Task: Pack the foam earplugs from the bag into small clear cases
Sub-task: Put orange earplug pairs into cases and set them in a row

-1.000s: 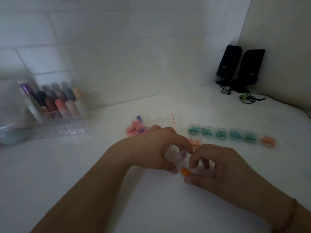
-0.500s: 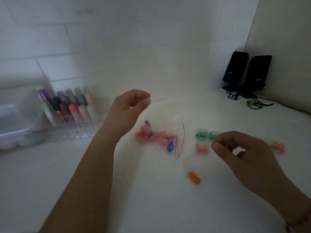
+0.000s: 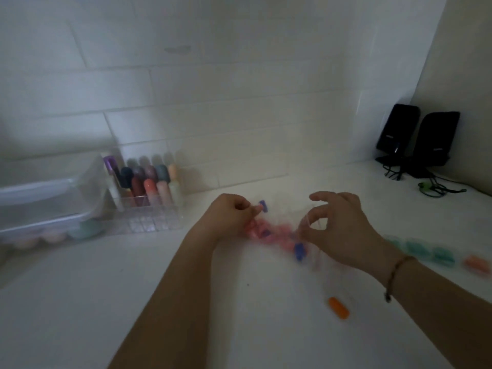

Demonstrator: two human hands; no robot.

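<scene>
the frame is blurred by motion, so small details are soft. the left hand (image 3: 229, 217) sits just left of centre with its fingers curled, pinching the left end of the clear bag (image 3: 277, 233). the right hand (image 3: 338, 230) is at about 3 o'clock from it, thumb and forefinger closed in a narrow pinch on the bag's right edge, the other fingers arched above. the bag stretches between the two hands over the white counter (image 3: 80, 302); whether it rests on the surface or is lifted off it, i cannot tell. inside it lie the pink earplugs (image 3: 269, 233) in a loose smear, with a few blue earplugs (image 3: 299, 250) among them, one near the left fingertips and one just below the right thumb.

a single orange earplug (image 3: 338, 308) lies alone on the counter at about 5 o'clock from the bag, well apart from both hands. at 3 o'clock, past the right wrist and its thin bracelet (image 3: 396, 270), a row of clear cases (image 3: 431, 253) holds teal earplugs, and the last case (image 3: 478, 265) at the far right holds orange ones.

at 9 o'clock stands a clear organiser (image 3: 149, 201) with coloured tubes upright in it, and to its left a clear lidded box (image 3: 45, 203). at 2 o'clock in the corner stand two black speakers (image 3: 418, 137) with tangled cables.
</scene>
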